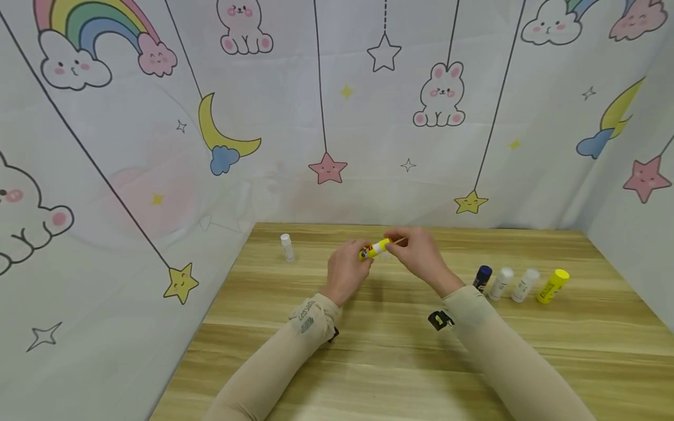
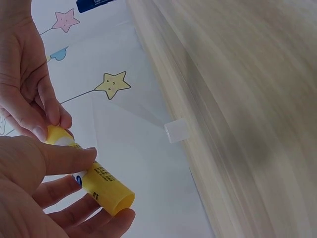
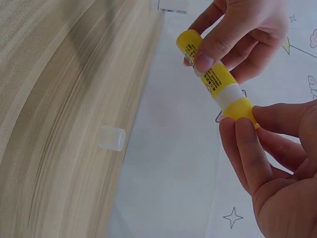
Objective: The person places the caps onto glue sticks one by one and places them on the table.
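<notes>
Over the far half of the table, both hands are on one yellow glue stick [image 1: 373,250] with a white band near one end. My left hand [image 1: 348,267] grips its printed barrel, thumb pressed along the side in the left wrist view. With thumb and fingertips, my right hand [image 1: 419,255] pinches the yellow end beyond the white band. The glue stick lies tilted, the right-hand end higher in the head view. A short translucent cylinder, like a cap [image 3: 112,138], lies on the table by the far edge in both wrist views.
A white glue stick [image 1: 286,248] stands at the back left. On the right, a dark blue stick [image 1: 481,278], two white sticks [image 1: 501,284] and a yellow stick [image 1: 553,286] stand in a row beside my right forearm. A patterned cloth [image 1: 389,140] hangs behind the wooden table [image 1: 379,362].
</notes>
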`<state>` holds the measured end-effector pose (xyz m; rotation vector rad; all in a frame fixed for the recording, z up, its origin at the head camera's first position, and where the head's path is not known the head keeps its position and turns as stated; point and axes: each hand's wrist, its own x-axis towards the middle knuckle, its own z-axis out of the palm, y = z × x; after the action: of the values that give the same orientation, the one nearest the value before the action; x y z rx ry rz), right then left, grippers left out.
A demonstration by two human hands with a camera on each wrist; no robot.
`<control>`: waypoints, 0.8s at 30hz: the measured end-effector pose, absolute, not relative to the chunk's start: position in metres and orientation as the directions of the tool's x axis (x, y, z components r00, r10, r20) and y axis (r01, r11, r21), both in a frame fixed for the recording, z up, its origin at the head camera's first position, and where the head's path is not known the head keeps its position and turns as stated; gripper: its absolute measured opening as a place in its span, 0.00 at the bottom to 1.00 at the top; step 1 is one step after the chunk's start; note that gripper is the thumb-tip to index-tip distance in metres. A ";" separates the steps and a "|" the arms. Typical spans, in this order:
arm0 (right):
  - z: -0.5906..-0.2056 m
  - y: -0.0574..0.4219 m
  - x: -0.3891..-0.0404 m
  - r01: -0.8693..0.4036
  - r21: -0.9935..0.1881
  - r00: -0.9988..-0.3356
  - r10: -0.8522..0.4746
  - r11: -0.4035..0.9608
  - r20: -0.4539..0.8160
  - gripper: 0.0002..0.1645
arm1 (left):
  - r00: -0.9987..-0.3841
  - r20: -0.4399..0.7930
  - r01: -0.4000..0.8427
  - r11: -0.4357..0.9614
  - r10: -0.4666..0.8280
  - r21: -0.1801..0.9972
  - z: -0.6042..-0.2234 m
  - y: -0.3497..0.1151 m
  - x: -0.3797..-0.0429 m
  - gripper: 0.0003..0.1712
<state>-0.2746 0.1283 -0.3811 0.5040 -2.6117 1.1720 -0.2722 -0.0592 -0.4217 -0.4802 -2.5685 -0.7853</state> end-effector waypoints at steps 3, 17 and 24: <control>-0.381 0.128 -0.275 -0.402 -0.675 -0.913 -0.213 0.619 0.348 0.13 | -0.855 0.477 0.437 0.780 0.205 0.448 -0.421 -0.059 -0.272 0.16; -0.383 0.125 -0.275 -0.391 -0.676 -0.918 -0.213 0.624 0.333 0.14 | -0.843 0.495 0.450 0.779 0.211 0.436 -0.422 -0.059 -0.271 0.15; -0.382 0.125 -0.274 -0.377 -0.686 -0.925 -0.210 0.622 0.318 0.15 | -0.836 0.503 0.457 0.786 0.219 0.417 -0.420 -0.058 -0.271 0.13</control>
<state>-0.2736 0.1250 -0.3821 0.4837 -2.6383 1.1867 -0.2707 -0.0583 -0.4201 -0.5084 -2.5422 -0.7484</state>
